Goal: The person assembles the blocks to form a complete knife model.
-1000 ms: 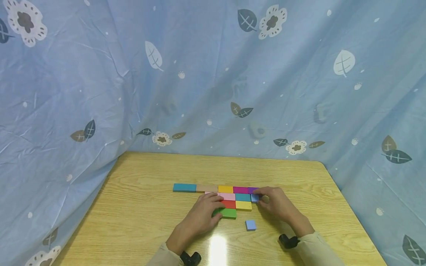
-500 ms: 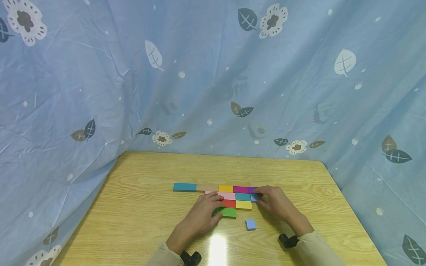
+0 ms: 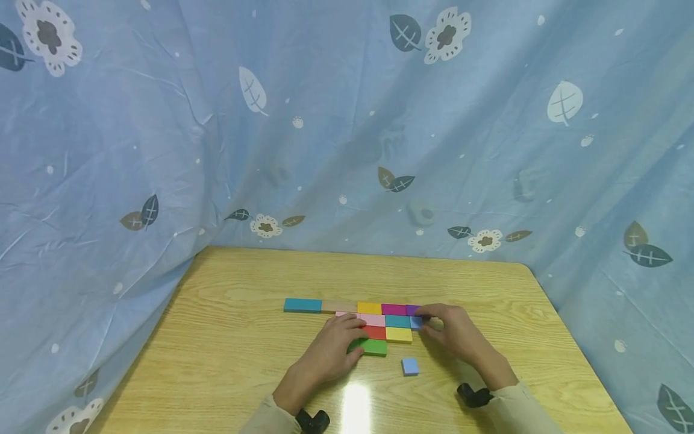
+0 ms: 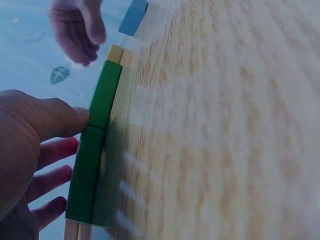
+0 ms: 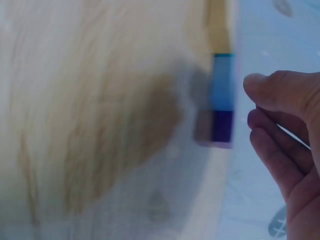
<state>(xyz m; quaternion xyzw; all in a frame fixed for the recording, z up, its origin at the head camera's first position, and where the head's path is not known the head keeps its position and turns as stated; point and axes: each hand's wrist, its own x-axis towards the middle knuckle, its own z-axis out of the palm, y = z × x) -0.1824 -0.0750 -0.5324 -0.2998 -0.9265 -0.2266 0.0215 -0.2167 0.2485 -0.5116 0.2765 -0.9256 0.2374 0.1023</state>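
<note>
Coloured blocks lie in stepped rows on the table. My left hand (image 3: 332,351) rests over the left ends of the nearer rows, fingers spread across a pink block (image 3: 373,320) and a red block (image 3: 375,333). In the left wrist view its thumb touches a green block (image 4: 106,92) near the seam with a second green block (image 4: 85,175). My right hand (image 3: 461,337) is at the right end, fingertips by a purple block (image 3: 411,310) and a light blue block (image 3: 415,322). The right wrist view shows its thumb apart from the light blue block (image 5: 223,82), with nothing pinched.
The back row also has a blue block (image 3: 302,305), a tan block (image 3: 339,306), an orange block (image 3: 369,308) and a magenta block (image 3: 393,309). Teal (image 3: 397,321) and yellow (image 3: 398,335) blocks lie between the hands. One loose light blue block (image 3: 409,366) sits nearer on the wooden table (image 3: 228,361).
Both hands hold nearly the same positions, and the blocks keep their arrangement. Only the head view shifts slightly.
</note>
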